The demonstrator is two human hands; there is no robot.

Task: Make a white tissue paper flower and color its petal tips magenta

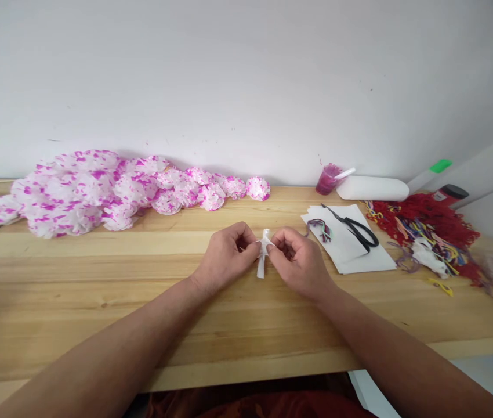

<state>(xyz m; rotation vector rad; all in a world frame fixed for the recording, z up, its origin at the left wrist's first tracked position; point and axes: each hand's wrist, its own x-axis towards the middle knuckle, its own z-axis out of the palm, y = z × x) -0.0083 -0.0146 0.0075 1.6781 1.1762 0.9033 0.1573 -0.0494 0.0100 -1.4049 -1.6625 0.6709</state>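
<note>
A narrow folded strip of white paper [261,267] stands out between my two hands at the middle of the table, its length pointing away from me. My left hand [229,252] is closed, thumb and forefinger pinching at the left of the strip's middle. From the right, my right hand [301,261] pinches the same spot in the same way. A thin white band crosses the strip between the fingertips; whether it is string or part of the paper, I cannot tell. Beyond the hands lies a small round paper pompom [258,188], white with magenta edges.
A large heap of white-and-magenta paper pompoms [76,191] lies along the wall at left. At right, black scissors [359,232] rest on white paper sheets [351,264]. Behind are a purple cup [327,181] and a white roll [372,188]. Red and multicoloured yarn [429,220] sits far right.
</note>
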